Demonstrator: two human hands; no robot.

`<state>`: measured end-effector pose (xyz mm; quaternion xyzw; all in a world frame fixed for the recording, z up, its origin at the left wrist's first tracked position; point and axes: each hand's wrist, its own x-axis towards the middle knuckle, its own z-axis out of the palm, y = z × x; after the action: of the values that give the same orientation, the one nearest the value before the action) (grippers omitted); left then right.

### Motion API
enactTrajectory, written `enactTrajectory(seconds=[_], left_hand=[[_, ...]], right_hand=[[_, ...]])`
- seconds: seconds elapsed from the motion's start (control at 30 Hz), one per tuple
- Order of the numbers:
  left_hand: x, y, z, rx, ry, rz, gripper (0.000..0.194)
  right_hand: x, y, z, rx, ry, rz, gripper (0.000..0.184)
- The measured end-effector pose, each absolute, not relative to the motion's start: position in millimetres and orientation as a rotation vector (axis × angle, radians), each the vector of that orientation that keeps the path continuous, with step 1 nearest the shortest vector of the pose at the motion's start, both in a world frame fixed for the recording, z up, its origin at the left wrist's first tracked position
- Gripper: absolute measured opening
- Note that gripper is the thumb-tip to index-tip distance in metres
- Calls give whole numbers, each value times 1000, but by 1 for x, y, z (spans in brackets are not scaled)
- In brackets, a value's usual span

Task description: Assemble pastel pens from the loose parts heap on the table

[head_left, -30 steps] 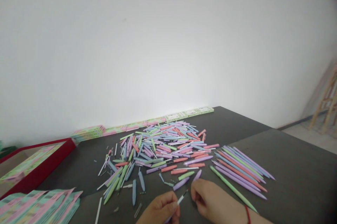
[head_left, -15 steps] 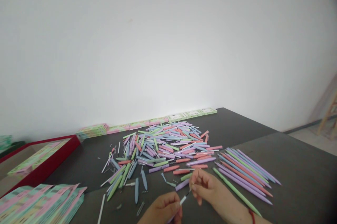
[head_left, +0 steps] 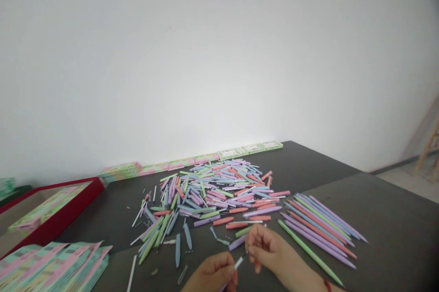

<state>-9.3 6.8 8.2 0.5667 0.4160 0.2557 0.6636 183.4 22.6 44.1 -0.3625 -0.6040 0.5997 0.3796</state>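
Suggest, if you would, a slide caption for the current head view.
White-ended piece in the left hand, right hand at its tip, before pastel pen parts heaped on a dark table.

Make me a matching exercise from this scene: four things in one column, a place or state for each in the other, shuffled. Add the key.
Things
1. left hand
2. red box
3. right hand
4. row of long pens

Places and states
A. has a red band at the wrist
B. lies to the right of the loose pile
C. grips a white-ended piece
D. at the left, with printed packs inside

Pairs: 1-C, 2-D, 3-A, 4-B
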Motion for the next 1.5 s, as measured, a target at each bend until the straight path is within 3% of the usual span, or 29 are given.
enactTrajectory(seconds=[1.13, 1.37, 1.5], left_hand=[[-4, 5, 26, 1394, 992, 549, 37], [-6, -1, 30, 1577, 1121, 469, 13], [-10, -5, 34, 1851, 1301, 282, 32]], right_hand=[[186, 26, 30, -929, -1496, 1619, 25], [181, 22, 20, -952, -1634, 1566, 8], [181, 19, 16, -1031, -1810, 1436, 8]])
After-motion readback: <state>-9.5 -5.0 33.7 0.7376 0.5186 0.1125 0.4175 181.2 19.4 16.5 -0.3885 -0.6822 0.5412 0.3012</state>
